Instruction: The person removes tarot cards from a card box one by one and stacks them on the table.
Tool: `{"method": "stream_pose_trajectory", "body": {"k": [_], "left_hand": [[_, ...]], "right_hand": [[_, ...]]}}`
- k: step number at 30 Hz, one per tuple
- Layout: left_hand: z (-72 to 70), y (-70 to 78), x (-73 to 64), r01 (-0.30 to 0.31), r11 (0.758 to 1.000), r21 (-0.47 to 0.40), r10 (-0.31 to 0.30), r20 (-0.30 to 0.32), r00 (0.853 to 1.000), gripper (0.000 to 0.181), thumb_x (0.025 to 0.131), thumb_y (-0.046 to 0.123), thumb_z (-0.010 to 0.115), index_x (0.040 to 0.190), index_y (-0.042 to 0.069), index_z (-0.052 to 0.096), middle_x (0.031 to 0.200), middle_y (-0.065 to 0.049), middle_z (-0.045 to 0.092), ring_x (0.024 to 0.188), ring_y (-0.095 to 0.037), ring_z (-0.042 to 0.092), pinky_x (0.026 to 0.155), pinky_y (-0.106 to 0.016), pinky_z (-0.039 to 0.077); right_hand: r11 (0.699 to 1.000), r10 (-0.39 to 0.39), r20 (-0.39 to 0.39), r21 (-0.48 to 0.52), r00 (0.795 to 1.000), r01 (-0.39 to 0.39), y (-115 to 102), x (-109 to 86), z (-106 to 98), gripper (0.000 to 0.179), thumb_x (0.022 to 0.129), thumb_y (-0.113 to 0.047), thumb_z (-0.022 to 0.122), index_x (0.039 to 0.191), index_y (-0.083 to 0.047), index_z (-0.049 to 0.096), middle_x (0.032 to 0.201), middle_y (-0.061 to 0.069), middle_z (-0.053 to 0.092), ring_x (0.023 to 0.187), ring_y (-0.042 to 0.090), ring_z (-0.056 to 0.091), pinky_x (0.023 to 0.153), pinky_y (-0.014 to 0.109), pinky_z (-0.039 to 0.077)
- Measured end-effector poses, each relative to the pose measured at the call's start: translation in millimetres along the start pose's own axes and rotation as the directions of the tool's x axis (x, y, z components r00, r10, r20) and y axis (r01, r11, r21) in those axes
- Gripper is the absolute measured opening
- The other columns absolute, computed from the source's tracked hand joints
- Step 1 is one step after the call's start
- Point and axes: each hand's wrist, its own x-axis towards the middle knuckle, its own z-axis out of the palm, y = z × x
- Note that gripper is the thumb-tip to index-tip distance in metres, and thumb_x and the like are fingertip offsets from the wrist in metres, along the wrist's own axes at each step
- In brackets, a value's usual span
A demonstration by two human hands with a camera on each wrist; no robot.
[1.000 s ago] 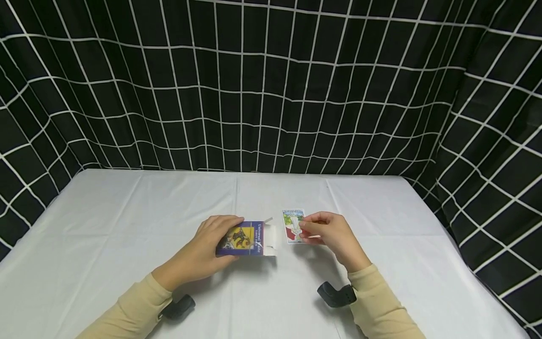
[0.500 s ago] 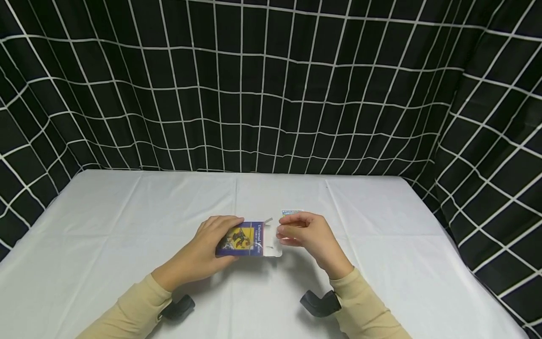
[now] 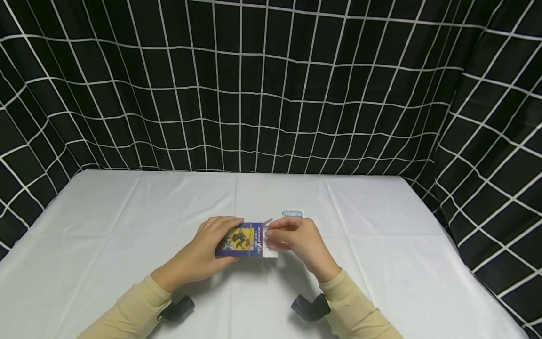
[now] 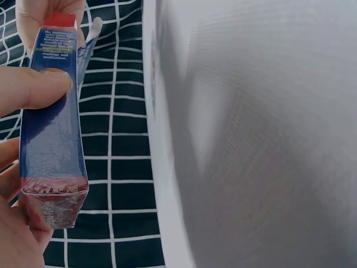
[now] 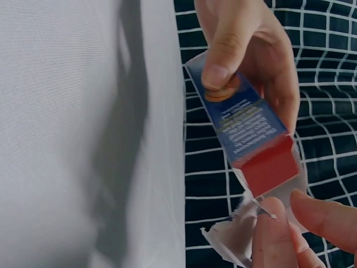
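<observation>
A: What is gripped by the left hand (image 3: 206, 247)?

B: A blue Universal Waite tarot deck box (image 3: 239, 239). Its narrow sides are clasped between thumb and curled fingers, and it is held raised over the white tablecloth (image 3: 127, 202), with a shadow cast below. The printed yellow picture is turned upward, and the opened end is pointed toward the right hand (image 3: 296, 238).

A: And how is that right hand held?

B: With the fingers partly bent, at the opened end, beside a white flap (image 3: 270, 253). In the right wrist view, a gap is seen between two of its fingertips, close to the flap. Whether the flap or a card is pinched cannot be told.

A: Is anything laid on the cloth?

B: A tarot card (image 3: 292, 213), just behind the right hand. Only its top edge is left uncovered; the rest is hidden by the fingers.

A: What is shown of the box's side?

B: Pale lettering on blue, pressed by the left thumb (image 4: 50, 88). Crinkled clear film (image 4: 56, 206) is seen at the lower end in the left wrist view.

A: And around the hands?

B: Both arms are covered by beige sleeves (image 3: 360, 310). The table is backed by black cloth (image 3: 254, 110) patterned with a white grid.
</observation>
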Motion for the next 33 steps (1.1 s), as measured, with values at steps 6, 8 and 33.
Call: {"method": "stream_pose_trajectory", "body": {"k": [6,8,33], "left_hand": [[-0.6,1.3,-0.3,0.0,1.0,-0.005,0.0,0.002,1.0,0.074,0.078,0.014,0.082,0.143,0.006,0.048,0.141,-0.01,0.055,0.13,-0.03,0.047,0.111,-0.055,0.035],[-0.8,1.5,-0.3,0.003,1.0,-0.008,-0.003,0.005,1.0,0.074,0.078,0.014,0.082,0.143,0.006,0.047,0.141,-0.009,0.054,0.131,-0.03,0.047,0.111,-0.055,0.035],[-0.2,2.7,-0.1,0.0,0.999,-0.047,0.0,-0.001,1.0,0.073,0.079,0.013,0.082,0.143,0.007,0.048,0.141,-0.01,0.055,0.131,-0.03,0.046,0.111,-0.056,0.035]], "right_hand": [[1.0,0.011,-0.018,0.019,1.0,-0.011,2.2,1.5,3.1,0.024,0.085,0.0,0.072,0.104,0.014,0.067,0.092,0.012,0.073,0.07,0.01,0.071,0.072,0.026,0.061],[1.0,0.018,-0.026,0.023,1.0,-0.017,3.1,2.3,3.8,0.024,0.085,-0.001,0.073,0.103,0.013,0.068,0.09,0.011,0.073,0.069,0.01,0.071,0.072,0.026,0.061],[0.999,0.025,-0.084,-0.021,0.996,-0.026,7.9,5.8,3.5,0.02,0.082,-0.002,0.075,0.098,0.01,0.069,0.085,0.012,0.073,0.067,0.01,0.07,0.07,0.026,0.061]]}}
